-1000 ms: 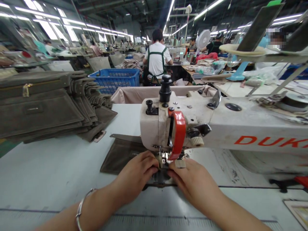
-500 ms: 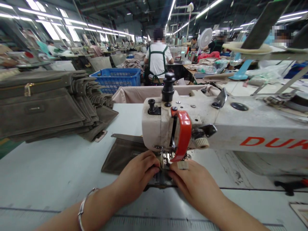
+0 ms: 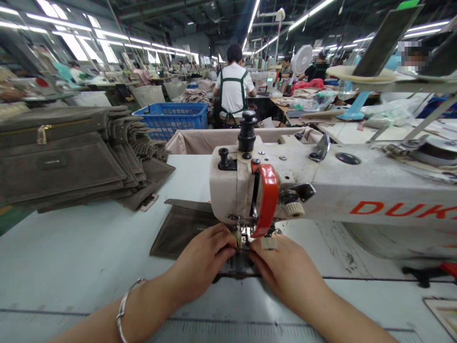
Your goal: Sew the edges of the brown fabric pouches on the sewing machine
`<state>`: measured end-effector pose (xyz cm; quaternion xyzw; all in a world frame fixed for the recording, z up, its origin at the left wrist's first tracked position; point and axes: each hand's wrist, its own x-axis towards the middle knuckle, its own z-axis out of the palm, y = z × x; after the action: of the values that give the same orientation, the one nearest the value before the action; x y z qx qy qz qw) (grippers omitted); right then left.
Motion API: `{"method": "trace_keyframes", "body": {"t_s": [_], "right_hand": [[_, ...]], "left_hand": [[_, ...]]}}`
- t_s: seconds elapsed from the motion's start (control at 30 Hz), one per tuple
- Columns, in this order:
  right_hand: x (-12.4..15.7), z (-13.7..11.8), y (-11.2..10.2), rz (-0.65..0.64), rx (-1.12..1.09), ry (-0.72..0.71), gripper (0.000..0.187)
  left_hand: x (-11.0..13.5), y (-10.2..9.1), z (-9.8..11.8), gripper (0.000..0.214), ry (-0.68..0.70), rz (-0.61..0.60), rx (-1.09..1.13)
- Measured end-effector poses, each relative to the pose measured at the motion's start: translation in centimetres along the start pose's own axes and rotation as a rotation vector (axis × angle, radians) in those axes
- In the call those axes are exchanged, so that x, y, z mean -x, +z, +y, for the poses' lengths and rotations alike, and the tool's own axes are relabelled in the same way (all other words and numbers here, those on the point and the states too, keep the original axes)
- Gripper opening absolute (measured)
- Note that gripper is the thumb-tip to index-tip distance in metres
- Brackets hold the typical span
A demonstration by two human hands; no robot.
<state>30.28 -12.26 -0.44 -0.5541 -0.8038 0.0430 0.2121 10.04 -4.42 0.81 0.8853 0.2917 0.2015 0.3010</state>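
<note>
A dark grey-brown bag panel (image 3: 178,233) lies flat on the table, its right part running under the head of a white sewing machine (image 3: 224,190). Just left of the presser foot (image 3: 245,238), my left hand (image 3: 205,252) pinches the panel's edge between thumb and fingers. My right hand (image 3: 285,264) is closed at the same edge on the right of the foot, thumb and forefinger pressed together on it. The needle area is partly hidden by an orange guard (image 3: 267,200) and my fingers.
A stack of similar bag pieces (image 3: 60,162) with zippers stands at the left. Behind the machine are a cloth-lined bin (image 3: 193,140), a blue basket (image 3: 178,119) and a seated person (image 3: 233,85). A ruler strip (image 3: 200,329) runs along the table's front edge.
Both hands stay nearly in place at the presser foot, holding the panel. The view has shifted slightly, so the machine sits a little further left.
</note>
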Motion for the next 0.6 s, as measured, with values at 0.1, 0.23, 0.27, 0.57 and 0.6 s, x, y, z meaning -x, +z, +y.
{"method": "trace_keyframes", "body": {"t_s": [0.1, 0.23, 0.27, 0.57, 0.6], "right_hand": [[0.03, -0.04, 0.0, 0.002, -0.005, -0.001, 0.009], [-0.04, -0.13, 0.04, 0.004, -0.011, 0.003, 0.008], [-0.09, -0.14, 0.04, 0.006, -0.012, -0.002, 0.008], [-0.17, 0.02, 0.03, 0.015, -0.011, -0.029, 0.01], [-0.14, 0.06, 0.06, 0.019, 0.004, -0.033, 0.01]], "left_hand": [[-0.01, 0.03, 0.02, 0.015, 0.002, 0.001, 0.007], [-0.04, 0.04, 0.15, 0.016, -0.012, -0.008, 0.009], [-0.04, 0.03, 0.17, 0.016, -0.013, -0.007, 0.009], [-0.07, -0.1, 0.18, 0.016, -0.015, -0.019, 0.031], [-0.04, -0.11, 0.14, 0.015, -0.015, -0.018, 0.035]]}}
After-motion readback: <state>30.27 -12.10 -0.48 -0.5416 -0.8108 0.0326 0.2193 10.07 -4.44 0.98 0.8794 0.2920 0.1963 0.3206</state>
